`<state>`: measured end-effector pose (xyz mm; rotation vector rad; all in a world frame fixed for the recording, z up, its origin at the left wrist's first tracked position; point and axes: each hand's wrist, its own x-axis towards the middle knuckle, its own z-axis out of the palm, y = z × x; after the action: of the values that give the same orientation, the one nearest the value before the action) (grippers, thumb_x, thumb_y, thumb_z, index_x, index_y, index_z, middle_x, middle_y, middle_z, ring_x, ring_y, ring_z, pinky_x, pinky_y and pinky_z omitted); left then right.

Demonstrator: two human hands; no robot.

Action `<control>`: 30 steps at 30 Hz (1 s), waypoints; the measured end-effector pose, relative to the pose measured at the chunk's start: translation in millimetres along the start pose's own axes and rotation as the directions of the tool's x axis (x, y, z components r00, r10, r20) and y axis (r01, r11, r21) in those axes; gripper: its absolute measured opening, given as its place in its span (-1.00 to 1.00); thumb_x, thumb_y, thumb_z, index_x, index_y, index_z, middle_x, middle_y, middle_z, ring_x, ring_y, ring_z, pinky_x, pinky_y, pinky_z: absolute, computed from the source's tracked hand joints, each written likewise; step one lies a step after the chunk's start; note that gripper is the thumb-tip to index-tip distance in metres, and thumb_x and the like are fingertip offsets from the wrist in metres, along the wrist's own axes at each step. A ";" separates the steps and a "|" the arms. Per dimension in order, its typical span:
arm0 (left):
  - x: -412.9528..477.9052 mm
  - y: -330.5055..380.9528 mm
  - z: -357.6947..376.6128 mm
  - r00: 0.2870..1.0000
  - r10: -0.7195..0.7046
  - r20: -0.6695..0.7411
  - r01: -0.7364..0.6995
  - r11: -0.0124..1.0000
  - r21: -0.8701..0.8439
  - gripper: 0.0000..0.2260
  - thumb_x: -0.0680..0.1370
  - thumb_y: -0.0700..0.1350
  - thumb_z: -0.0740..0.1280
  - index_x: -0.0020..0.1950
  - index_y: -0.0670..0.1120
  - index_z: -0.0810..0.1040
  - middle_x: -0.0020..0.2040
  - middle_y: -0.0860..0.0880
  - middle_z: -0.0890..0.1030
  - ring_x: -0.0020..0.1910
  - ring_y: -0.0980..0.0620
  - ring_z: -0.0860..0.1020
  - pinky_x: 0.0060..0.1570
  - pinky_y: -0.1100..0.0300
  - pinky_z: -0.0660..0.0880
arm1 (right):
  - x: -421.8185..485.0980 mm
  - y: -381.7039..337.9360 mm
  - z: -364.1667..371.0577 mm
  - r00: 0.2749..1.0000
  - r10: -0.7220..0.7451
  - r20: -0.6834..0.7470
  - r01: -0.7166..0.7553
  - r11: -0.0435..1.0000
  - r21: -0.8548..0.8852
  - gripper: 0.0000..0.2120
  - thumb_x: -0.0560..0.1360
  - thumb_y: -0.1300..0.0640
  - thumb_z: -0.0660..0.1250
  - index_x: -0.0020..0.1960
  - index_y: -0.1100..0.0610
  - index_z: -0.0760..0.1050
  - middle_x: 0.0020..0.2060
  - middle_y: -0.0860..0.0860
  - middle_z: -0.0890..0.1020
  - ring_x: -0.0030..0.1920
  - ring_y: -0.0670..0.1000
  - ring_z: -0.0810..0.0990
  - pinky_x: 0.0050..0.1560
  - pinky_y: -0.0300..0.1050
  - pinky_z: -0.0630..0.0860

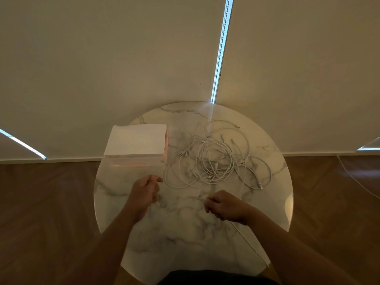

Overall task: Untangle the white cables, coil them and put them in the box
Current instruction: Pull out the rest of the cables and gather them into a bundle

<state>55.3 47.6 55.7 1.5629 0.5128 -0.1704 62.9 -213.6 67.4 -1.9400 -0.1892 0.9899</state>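
A tangle of white cables lies on the round marble table, right of centre. To its left stands a pale pink box with a white top. My right hand grips one white cable; its short end sticks out left of my fist and the rest trails toward the table's near right edge. My left hand hovers near the box's front corner with fingers curled; a pinched cable cannot be made out there.
The table stands against a beige wall with roller blinds. A wooden floor surrounds it. Another thin cord runs across the floor at the right. Bare marble lies between my forearms.
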 end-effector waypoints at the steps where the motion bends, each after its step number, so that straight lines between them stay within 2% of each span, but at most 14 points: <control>1: -5.6 0.5 12.8 0.999 0.011 0.036 -0.011 1.000 -0.002 -0.73 0.68 -0.19 0.10 -0.09 -0.24 0.52 -0.52 0.08 0.30 -0.53 0.14 0.24 -0.50 0.25 0.27 | 1.7 -12.0 3.1 0.999 -0.039 0.008 0.039 0.999 -0.020 -0.72 0.60 0.18 0.18 -0.25 0.12 0.53 -0.50 -0.09 0.41 -0.48 -0.08 0.37 -0.43 -0.21 0.32; 4: -14.3 3.3 40.0 0.992 0.113 0.053 -0.115 0.993 0.034 -0.72 0.67 -0.22 0.11 -0.17 -0.23 0.50 -0.42 -0.02 0.49 -0.44 0.08 0.48 -0.24 0.19 0.55 | 3.9 -35.6 11.9 0.994 -0.103 0.043 0.106 0.992 -0.062 -0.72 0.61 0.16 0.19 -0.22 0.16 0.56 -0.47 -0.07 0.43 -0.47 -0.08 0.40 -0.42 -0.24 0.36; 6: -16.9 6.0 49.8 0.980 0.179 0.083 -0.188 0.976 0.113 -0.70 0.67 -0.22 0.10 -0.20 -0.23 0.47 -0.26 -0.06 0.66 -0.22 0.08 0.64 -0.05 0.26 0.57 | 3.8 -41.3 16.4 0.992 -0.113 0.052 0.115 0.993 -0.037 -0.71 0.61 0.14 0.20 -0.21 0.18 0.57 -0.46 -0.04 0.44 -0.47 -0.08 0.41 -0.41 -0.22 0.38; 7: -18.3 6.6 53.6 0.973 0.201 0.115 -0.217 0.964 0.156 -0.71 0.67 -0.22 0.09 -0.21 -0.22 0.46 -0.25 -0.04 0.68 -0.21 0.09 0.64 -0.07 0.30 0.55 | 3.6 -42.2 18.1 0.992 -0.113 0.056 0.113 0.994 -0.003 -0.71 0.61 0.13 0.20 -0.21 0.20 0.57 -0.47 -0.03 0.43 -0.48 -0.08 0.40 -0.41 -0.21 0.37; 10: -20.5 3.4 59.5 0.959 0.224 0.173 -0.264 0.930 0.255 -0.73 0.67 -0.22 0.09 -0.21 -0.17 0.42 -0.47 0.04 0.52 -0.48 0.13 0.44 -0.36 0.23 0.41 | 1.6 -41.8 18.9 0.990 -0.127 0.063 0.121 0.988 0.097 -0.71 0.61 0.14 0.21 -0.22 0.23 0.55 -0.50 -0.02 0.41 -0.51 -0.07 0.35 -0.43 -0.19 0.32; 12: -17.7 -2.1 58.7 0.949 0.245 0.201 -0.298 0.904 0.306 -0.74 0.66 -0.22 0.10 -0.21 -0.15 0.42 -0.47 0.02 0.41 -0.50 0.11 0.34 -0.41 0.17 0.33 | 1.0 -39.5 18.2 0.988 -0.142 0.053 0.136 0.986 0.099 -0.70 0.61 0.13 0.23 -0.23 0.24 0.55 -0.52 0.00 0.40 -0.52 -0.06 0.34 -0.44 -0.19 0.31; 14: -12.9 -5.8 55.3 0.943 0.266 0.199 -0.325 0.867 0.378 -0.76 0.65 -0.22 0.12 -0.20 -0.15 0.43 -0.42 0.00 0.40 -0.47 0.10 0.32 -0.39 0.14 0.31 | 1.7 -35.3 17.3 0.989 -0.143 0.049 0.139 0.988 0.064 -0.67 0.62 0.10 0.23 -0.24 0.24 0.55 -0.51 0.02 0.41 -0.53 -0.06 0.35 -0.46 -0.21 0.32; 16: -6.0 -5.2 48.3 0.957 0.267 0.118 -0.292 0.871 0.395 -0.75 0.65 -0.19 0.11 -0.20 -0.13 0.44 -0.41 0.00 0.40 -0.47 0.11 0.32 -0.38 0.14 0.32 | 2.0 -27.3 13.2 0.992 -0.113 0.060 0.112 0.993 0.030 -0.65 0.62 0.05 0.23 -0.25 0.20 0.54 -0.52 0.01 0.43 -0.53 -0.06 0.38 -0.46 -0.22 0.36; 19: 4.5 0.0 28.0 0.972 0.225 -0.059 -0.199 0.934 0.298 -0.74 0.67 -0.18 0.10 -0.18 -0.15 0.45 -0.41 -0.02 0.40 -0.50 0.16 0.34 -0.44 0.24 0.36 | -1.6 -9.2 -1.4 0.994 -0.044 0.098 0.046 0.999 -0.022 -0.63 0.62 0.01 0.22 -0.25 0.19 0.54 -0.54 -0.03 0.43 -0.52 -0.04 0.39 -0.41 -0.18 0.41; 21: 10.0 1.6 13.8 0.971 0.191 -0.141 -0.157 0.963 0.220 -0.74 0.68 -0.17 0.09 -0.15 -0.17 0.46 -0.39 -0.04 0.41 -0.47 0.12 0.36 -0.46 0.27 0.37 | -5.3 1.4 -12.2 0.992 -0.003 0.129 0.009 0.999 -0.051 -0.63 0.62 0.00 0.22 -0.24 0.20 0.53 -0.53 -0.02 0.43 -0.52 -0.06 0.40 -0.39 -0.18 0.43; 23: 13.2 2.0 4.3 0.960 0.178 -0.215 -0.147 0.977 0.155 -0.73 0.68 -0.16 0.08 -0.15 -0.18 0.46 -0.38 -0.06 0.41 -0.47 0.12 0.37 -0.45 0.25 0.38 | -6.8 8.3 -20.1 0.988 0.032 0.148 -0.021 0.997 -0.078 -0.63 0.62 -0.02 0.23 -0.26 0.18 0.51 -0.55 -0.05 0.43 -0.53 -0.06 0.41 -0.38 -0.19 0.43; 25: 16.3 0.8 -0.4 0.941 0.183 -0.284 -0.160 0.982 0.104 -0.72 0.68 -0.17 0.07 -0.18 -0.17 0.44 -0.39 -0.06 0.40 -0.54 0.20 0.35 -0.51 0.31 0.35 | -5.1 14.2 -25.7 0.987 0.065 0.148 -0.046 0.990 -0.134 -0.61 0.61 -0.05 0.24 -0.31 0.13 0.49 -0.55 -0.05 0.44 -0.52 -0.04 0.43 -0.36 -0.17 0.43; 28: 21.0 -2.3 -3.0 0.927 0.190 -0.322 -0.174 0.982 0.078 -0.70 0.68 -0.17 0.07 -0.20 -0.15 0.44 -0.38 -0.07 0.40 -0.54 0.18 0.36 -0.48 0.25 0.35 | 2.6 21.6 -31.5 0.990 0.085 0.116 -0.040 0.937 -0.348 -0.61 0.60 -0.09 0.22 -0.34 0.05 0.47 -0.45 -0.05 0.49 -0.45 -0.08 0.45 -0.27 -0.19 0.42; 30: 21.7 -5.1 -5.0 0.930 0.172 -0.326 -0.167 0.985 0.043 -0.69 0.68 -0.16 0.07 -0.22 -0.12 0.45 -0.36 -0.06 0.41 -0.46 0.10 0.37 -0.41 0.17 0.35 | 5.7 19.4 -30.9 0.999 0.027 0.030 -0.009 0.873 -0.487 -0.64 0.62 -0.07 0.19 -0.34 -0.02 0.44 -0.36 -0.06 0.53 -0.36 -0.10 0.46 -0.25 -0.20 0.37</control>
<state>71.4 56.9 42.5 1.6505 0.6330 0.2248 83.7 -242.3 56.8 -2.3838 -0.4824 1.0610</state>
